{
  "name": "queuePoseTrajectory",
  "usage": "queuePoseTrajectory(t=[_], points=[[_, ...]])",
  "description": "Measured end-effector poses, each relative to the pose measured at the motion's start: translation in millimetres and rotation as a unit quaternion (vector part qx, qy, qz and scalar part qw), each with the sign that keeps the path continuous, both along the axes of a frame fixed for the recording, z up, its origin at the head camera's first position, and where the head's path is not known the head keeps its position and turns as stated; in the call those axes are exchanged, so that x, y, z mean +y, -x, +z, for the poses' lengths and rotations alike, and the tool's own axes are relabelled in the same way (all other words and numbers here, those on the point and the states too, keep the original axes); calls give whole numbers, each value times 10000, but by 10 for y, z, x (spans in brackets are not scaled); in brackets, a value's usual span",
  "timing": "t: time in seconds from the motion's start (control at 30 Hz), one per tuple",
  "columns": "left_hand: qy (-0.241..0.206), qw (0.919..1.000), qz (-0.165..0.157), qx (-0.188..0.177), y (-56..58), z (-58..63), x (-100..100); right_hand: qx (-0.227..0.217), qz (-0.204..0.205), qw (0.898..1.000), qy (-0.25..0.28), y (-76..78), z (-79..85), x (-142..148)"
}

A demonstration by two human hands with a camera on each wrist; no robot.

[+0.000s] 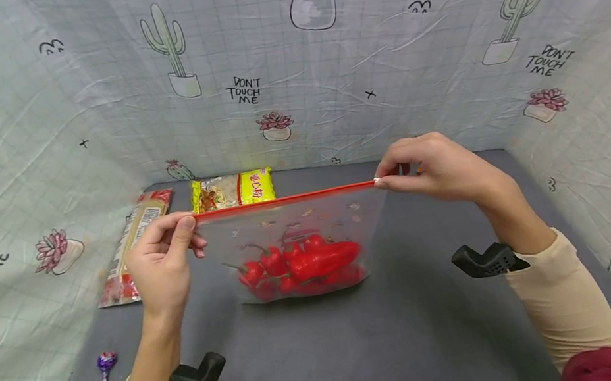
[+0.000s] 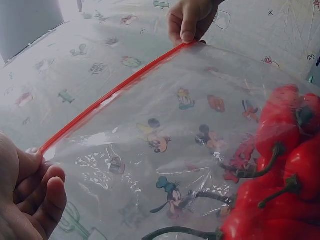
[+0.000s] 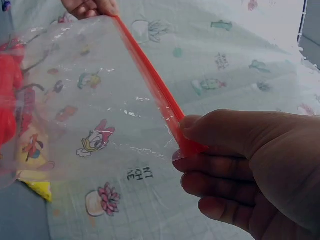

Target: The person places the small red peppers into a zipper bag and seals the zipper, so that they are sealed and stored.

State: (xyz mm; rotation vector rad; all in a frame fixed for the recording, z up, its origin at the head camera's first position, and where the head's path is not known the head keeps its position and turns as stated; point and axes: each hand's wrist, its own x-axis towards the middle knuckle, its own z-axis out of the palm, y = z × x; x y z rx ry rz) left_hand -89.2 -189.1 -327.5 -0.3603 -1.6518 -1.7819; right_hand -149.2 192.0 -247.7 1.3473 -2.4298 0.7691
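Note:
A clear zip bag (image 1: 292, 219) with a red zip strip and printed cartoon figures hangs upright between both hands. Several red peppers (image 1: 317, 262) with green stems lie in its lower part. At the strip's left end, my left hand (image 1: 163, 256) pinches the corner between thumb and finger. My right hand (image 1: 434, 167) pinches the opposite corner, thumb over the red strip (image 3: 155, 85) in the right wrist view. Between the hands the strip is stretched straight, its edges lying together. The bag's bottom is close over the grey table (image 1: 331, 353).
Behind the bag lies a yellow food packet (image 1: 233, 188). A long red and clear packet (image 1: 117, 273) lies at the left, partly behind my left hand. A wrapped purple lollipop (image 1: 106, 368) sits near the table's left edge. Patterned cloth (image 1: 284, 54) walls the back and sides.

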Motion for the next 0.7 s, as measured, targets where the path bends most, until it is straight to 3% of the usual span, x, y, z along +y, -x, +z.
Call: queuePoseTrajectory(t=[0.17, 0.4, 0.5, 0.7], points=[[72, 9999, -31, -120, 7, 20, 15, -209, -226, 9995, -82, -5, -19, 51], [559, 9976, 3, -418, 5, 53, 17, -812, -734, 9938, -215, -30, -64, 65], [459, 9975, -269, -466, 68, 91, 53, -938, -846, 9920, 88, 0, -82, 84], [197, 9958, -751, -483, 305, 177, 178, -935, -1143, 9845, 946, 69, -67, 144]])
